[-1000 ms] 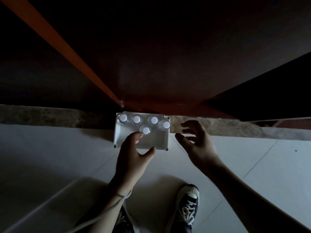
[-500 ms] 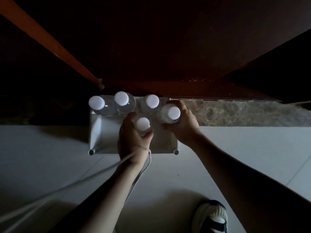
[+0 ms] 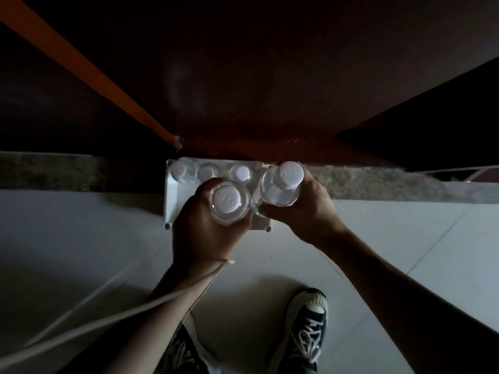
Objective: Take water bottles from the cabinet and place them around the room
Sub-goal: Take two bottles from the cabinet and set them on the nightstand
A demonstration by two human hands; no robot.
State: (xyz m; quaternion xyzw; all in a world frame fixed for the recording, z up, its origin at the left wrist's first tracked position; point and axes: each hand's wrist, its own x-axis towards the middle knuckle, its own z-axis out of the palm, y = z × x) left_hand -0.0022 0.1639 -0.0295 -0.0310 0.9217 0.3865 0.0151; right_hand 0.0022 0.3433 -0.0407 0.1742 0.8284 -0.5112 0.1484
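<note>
Dim shot, dark cabinet [image 3: 256, 76] up top, pale floor [image 3: 81, 238] below. White tray [image 3: 172, 195] sits on floor under both grips, far edge at cabinet base. Left hand [image 3: 205, 233] wrapped round bottle [image 3: 229, 203], cap facing camera. Right hand [image 3: 305, 209] curled round second bottle [image 3: 283, 184], just beside first one, looks like touching. Three more bottles [image 3: 183, 171] in tray's back row, beyond left grip. Sneaker [image 3: 305, 327] on floor, nearer than hands.

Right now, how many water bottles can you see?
5: one in the left hand, one in the right hand, three in the white tray. Others may be hidden.
</note>
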